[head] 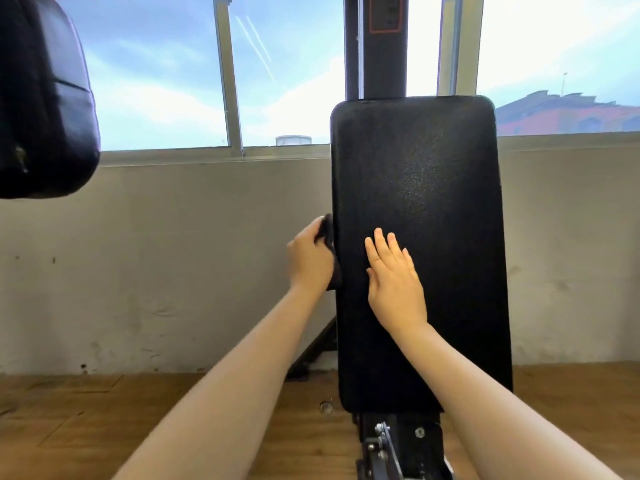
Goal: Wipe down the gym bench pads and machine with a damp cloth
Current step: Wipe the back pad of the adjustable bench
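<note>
A tall black bench pad stands upright in front of me, its textured face towards me. My left hand grips a dark cloth and holds it against the pad's left edge, about halfway up. My right hand lies flat on the pad's face with straight fingers pointing up. Most of the cloth is hidden between my left hand and the pad.
A dark metal upright rises behind the pad, and a black frame with bolts sits below it. Another black padded part hangs at the upper left. Behind are a grey wall, windows and a wooden floor.
</note>
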Tool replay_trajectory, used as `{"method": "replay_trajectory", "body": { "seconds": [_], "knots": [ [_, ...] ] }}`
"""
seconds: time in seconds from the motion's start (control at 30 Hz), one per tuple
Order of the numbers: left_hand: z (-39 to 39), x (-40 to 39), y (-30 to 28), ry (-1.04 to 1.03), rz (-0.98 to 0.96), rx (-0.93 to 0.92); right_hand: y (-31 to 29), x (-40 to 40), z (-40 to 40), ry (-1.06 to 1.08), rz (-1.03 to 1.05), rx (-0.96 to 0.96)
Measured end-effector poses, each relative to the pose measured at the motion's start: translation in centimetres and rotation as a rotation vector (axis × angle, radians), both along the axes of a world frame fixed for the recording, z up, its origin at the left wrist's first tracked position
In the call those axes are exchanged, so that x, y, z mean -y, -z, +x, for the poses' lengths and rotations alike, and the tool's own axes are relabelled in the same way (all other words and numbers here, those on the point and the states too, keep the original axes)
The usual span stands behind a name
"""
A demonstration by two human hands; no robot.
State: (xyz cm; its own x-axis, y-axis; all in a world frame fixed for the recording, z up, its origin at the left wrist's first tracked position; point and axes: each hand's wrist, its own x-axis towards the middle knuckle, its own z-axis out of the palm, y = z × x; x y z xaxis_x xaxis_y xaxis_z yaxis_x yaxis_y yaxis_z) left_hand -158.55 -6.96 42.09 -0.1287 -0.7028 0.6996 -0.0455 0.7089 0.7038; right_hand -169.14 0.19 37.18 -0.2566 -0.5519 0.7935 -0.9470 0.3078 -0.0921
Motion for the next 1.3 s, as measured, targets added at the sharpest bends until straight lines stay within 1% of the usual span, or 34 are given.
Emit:
{"method": "replay_trajectory", "body": {
  "seconds": [0.07, 0.13, 0.27, 0.3, 0.37, 0.4, 0.43, 0.5, 0.53, 0.6, 0.67, 0.73, 0.8, 0.87, 0.97, 1.03, 1.13, 1.23, 1.3],
  "knots": [
    [-1.2, -0.7, 0.8, 0.043, 0.029, -0.02, 0.2, 0.4, -0.2, 0.015, -0.028, -0.003],
    [-1.1, -1.2, 3.7, 0.053, 0.108, -0.042, 0.4, 0.7, -0.2, 0.031, -0.042, -0.002],
    [0.8, -2.7, 10.7, 0.096, 0.186, 0.066, 0.6, 1.1, 0.1, 0.041, -0.051, 0.015],
    [1.2, -3.1, 12.9, 0.082, 0.244, 0.109, 0.6, 1.0, 0.2, 0.035, -0.05, 0.024],
    [1.8, -3.9, 16.6, 0.028, 0.442, 0.207, 0.4, 0.7, 0.4, 0.023, -0.038, 0.03],
    [2.1, -4.1, 17.8, 0.012, 0.535, 0.256, 0.3, 0.5, 0.4, 0.023, -0.023, 0.028],
    [2.3, -4.0, 18.2, 0.012, 0.581, 0.281, 0.1, 0.2, 0.4, 0.019, -0.011, 0.025],
    [2.3, -3.4, 16.7, 0.026, 0.546, 0.264, -0.1, -0.2, 0.4, 0.01, 0.0, 0.023],
    [2.0, -3.1, 14.7, 0.028, 0.498, 0.199, -0.2, -0.3, 0.4, 0.008, 0.012, 0.025],
    [1.3, -2.4, 9.5, 0.011, 0.368, 0.043, -0.4, -0.6, 0.5, 0.011, 0.038, 0.024],
    [0.3, -2.1, 4.9, -0.02, 0.204, -0.04, -0.5, -0.7, 0.4, 0.012, 0.051, 0.022],
    [-0.7, -2.2, 3.6, -0.04, 0.095, -0.056, -0.6, -0.7, 0.3, 0.011, 0.052, 0.013],
    [-0.8, -2.6, 5.8, -0.037, 0.081, -0.052, -0.5, -0.6, 0.3, 0.002, 0.046, 0.024],
    [-0.2, -2.9, 9.9, -0.005, 0.115, -0.01, -0.2, -0.4, 0.4, -0.005, 0.023, 0.039],
    [1.6, -3.7, 15.8, 0.026, 0.257, 0.171, 0.1, 0.1, 0.6, 0.012, 0.004, 0.048],
    [2.6, -3.8, 17.9, 0.066, 0.361, 0.299, 0.2, 0.0, 0.5, 0.036, 0.029, 0.04],
    [3.0, -2.4, 17.5, 0.07, 0.48, 0.429, 0.0, -0.3, 0.4, 0.033, 0.046, 0.03],
    [2.5, -1.8, 16.5, 0.067, 0.629, 0.416, -0.2, -0.5, 0.4, 0.017, 0.059, 0.042],
    [2.5, -2.6, 16.3, 0.082, 0.628, 0.465, -0.3, -0.7, 0.4, 0.011, 0.059, 0.045]
  ]
}}
